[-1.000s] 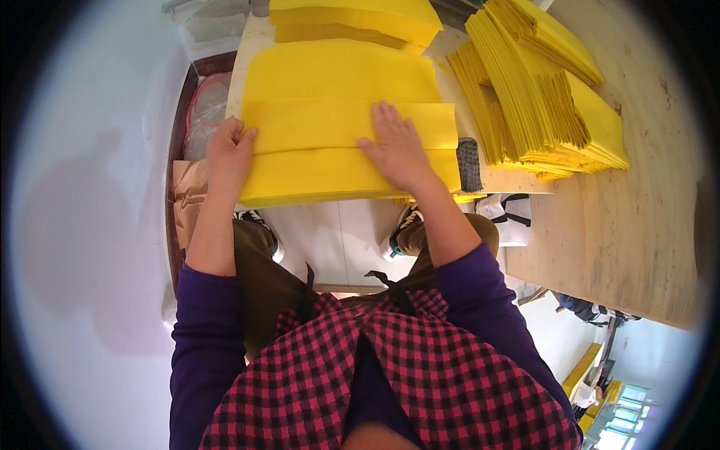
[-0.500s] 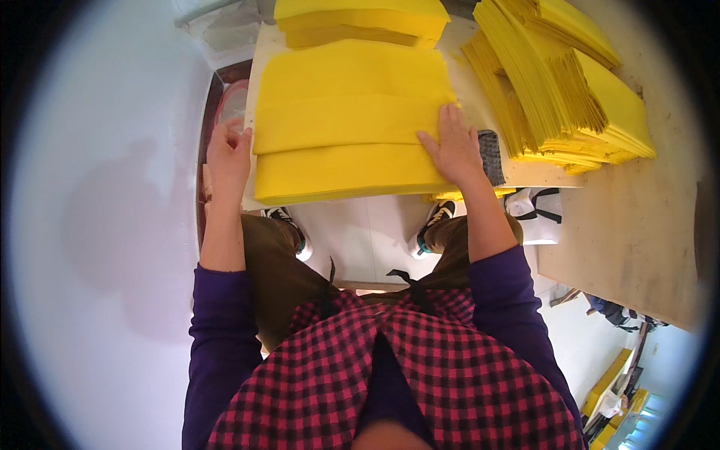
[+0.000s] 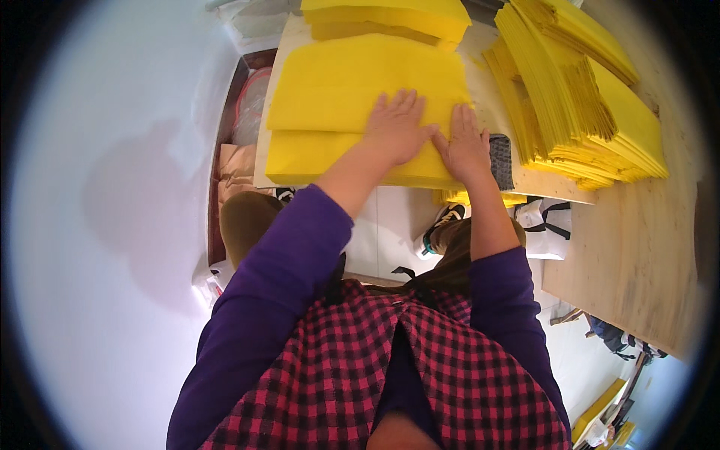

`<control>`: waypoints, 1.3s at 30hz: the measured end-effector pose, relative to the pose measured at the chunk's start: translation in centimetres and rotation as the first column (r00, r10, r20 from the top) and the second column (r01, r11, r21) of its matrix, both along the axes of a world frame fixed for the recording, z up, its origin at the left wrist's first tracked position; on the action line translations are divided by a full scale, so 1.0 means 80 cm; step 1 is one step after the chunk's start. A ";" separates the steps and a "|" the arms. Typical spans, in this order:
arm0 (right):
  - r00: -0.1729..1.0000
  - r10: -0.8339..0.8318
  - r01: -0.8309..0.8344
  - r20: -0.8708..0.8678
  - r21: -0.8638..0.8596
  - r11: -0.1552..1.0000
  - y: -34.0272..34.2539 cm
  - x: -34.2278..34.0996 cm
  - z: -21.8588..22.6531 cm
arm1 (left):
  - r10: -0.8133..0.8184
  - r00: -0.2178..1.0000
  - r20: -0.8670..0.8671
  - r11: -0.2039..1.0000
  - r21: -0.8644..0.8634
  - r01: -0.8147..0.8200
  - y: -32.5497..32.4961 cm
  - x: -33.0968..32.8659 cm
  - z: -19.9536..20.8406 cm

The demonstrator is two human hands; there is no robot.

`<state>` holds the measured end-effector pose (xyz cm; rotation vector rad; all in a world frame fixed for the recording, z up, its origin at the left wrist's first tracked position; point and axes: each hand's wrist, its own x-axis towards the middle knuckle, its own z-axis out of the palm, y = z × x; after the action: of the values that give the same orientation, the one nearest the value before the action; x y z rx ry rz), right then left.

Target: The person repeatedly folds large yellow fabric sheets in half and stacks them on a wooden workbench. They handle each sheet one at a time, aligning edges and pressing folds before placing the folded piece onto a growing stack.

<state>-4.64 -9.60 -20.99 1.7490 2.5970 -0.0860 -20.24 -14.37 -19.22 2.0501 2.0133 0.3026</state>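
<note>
Yellow, felt-like fabric (image 3: 322, 97) lies under the fingers of the left hand (image 3: 397, 127) and the right hand (image 3: 465, 150). Both hands are laid flat, palms down, gripping nothing: the left fingers are stretched and slightly parted, the right ones straight and closer together, pointing away from the body. The thumbs meet or nearly meet; I cannot tell which. Such flat contact probably spreads the pressure and keeps the soft layers from creasing. The right hand sits along the fabric's right edge, perhaps to steady that side, while the left arm reaches across the body to join it.

A layer edge crosses the fabric just in front of the left palm, leaving a lower band nearest the person. All of it rests at the near side of a pale wooden bench (image 3: 551, 189), presumably so that both arms can reach it easily.

Right of the fabric lies a dark grey cloth (image 3: 501, 161), then leaning yellow bundles (image 3: 544, 105), apparently kept aside to leave working room. Beyond the fabric stands another yellow pile (image 3: 390, 19). Brown paper (image 3: 236, 169) is low at the left.
</note>
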 end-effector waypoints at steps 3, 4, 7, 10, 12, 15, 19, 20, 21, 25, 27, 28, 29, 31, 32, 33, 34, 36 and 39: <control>1.000 -0.012 0.011 -0.027 -0.013 1.000 -0.001 -0.002 0.003 | 0.108 0.985 -0.134 0.994 0.037 -0.104 -0.023 -0.041 -0.011; 1.000 -0.011 0.011 -0.024 -0.011 1.000 -0.002 -0.003 0.004 | 0.140 0.979 -0.149 0.990 0.022 -0.139 -0.031 -0.057 -0.012; 0.999 -0.002 0.001 -0.043 -0.017 1.000 -0.003 -0.004 0.006 | 0.241 0.953 -0.181 0.970 0.004 -0.245 -0.055 -0.105 -0.014; 0.998 -0.001 -0.001 -0.067 -0.026 1.000 -0.003 -0.002 0.005 | 0.309 0.931 -0.194 0.949 0.007 -0.314 -0.074 -0.145 -0.016; 0.997 -0.006 0.003 -0.071 -0.030 1.000 -0.001 -0.001 0.002 | 0.350 0.918 -0.185 0.935 0.003 -0.356 -0.080 -0.159 -0.019; 0.996 0.011 -0.013 -0.087 -0.017 1.000 0.000 0.000 -0.003 | 0.373 0.915 -0.157 0.926 0.002 -0.377 -0.081 -0.165 -0.025; 0.993 0.019 -0.028 -0.117 -0.074 0.997 0.001 0.002 0.010 | 0.373 0.909 -0.186 0.926 0.011 -0.377 -0.080 -0.165 -0.030; 0.995 0.030 -0.035 -0.097 -0.056 0.998 0.001 0.000 0.018 | 0.377 0.910 -0.173 0.925 0.014 -0.381 -0.081 -0.165 -0.029; 0.997 0.039 -0.042 -0.070 -0.050 0.998 0.001 -0.005 0.026 | 0.381 0.909 -0.166 0.924 0.028 -0.382 -0.082 -0.166 -0.028; 0.962 0.242 -0.235 -0.128 0.071 0.969 -0.020 -0.058 0.037 | 0.380 0.912 -0.156 0.924 0.012 -0.383 -0.081 -0.165 -0.023; 0.928 0.317 -0.317 -0.196 0.036 0.948 -0.038 -0.095 0.025 | 0.389 0.908 -0.155 0.918 -0.011 -0.395 -0.081 -0.165 -0.022; 0.873 0.401 -0.398 -0.279 0.070 0.915 -0.042 -0.103 0.019 | 0.385 0.911 -0.144 0.921 -0.007 -0.390 -0.081 -0.165 -0.022; 0.920 0.322 -0.328 -0.225 0.010 0.944 -0.043 -0.101 0.015 | 0.384 0.914 -0.133 0.922 -0.004 -0.388 -0.082 -0.165 -0.023; 0.942 0.262 -0.267 -0.209 0.001 0.964 -0.040 -0.086 0.004 | 0.378 0.917 -0.126 0.924 0.001 -0.381 -0.082 -0.166 -0.023; 0.958 0.229 -0.232 -0.172 0.001 0.973 -0.034 -0.069 0.001 | 0.377 0.917 -0.128 0.925 0.003 -0.379 -0.082 -0.166 -0.024; 0.971 0.200 -0.200 -0.130 0.010 0.980 -0.026 -0.045 0.001 | 0.374 0.919 -0.127 0.926 -0.001 -0.377 -0.082 -0.166 -0.025; 0.983 0.163 -0.162 -0.089 0.017 0.987 -0.018 -0.020 0.001 | 0.378 0.918 -0.122 0.925 0.002 -0.381 -0.082 -0.166 -0.026; 0.991 0.039 -0.044 -0.131 -0.031 0.999 -0.007 0.023 0.001 | 0.380 0.918 -0.112 0.924 0.003 -0.382 -0.081 -0.168 -0.027; 0.985 -0.040 0.060 -0.167 0.118 0.991 -0.003 0.068 0.013 | 0.386 0.917 -0.100 0.922 0.056 -0.382 -0.080 -0.171 -0.030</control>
<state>0.83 -9.85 -19.98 1.9266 2.7268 -0.0751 -33.95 -20.80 -21.61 1.7063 2.4924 0.3048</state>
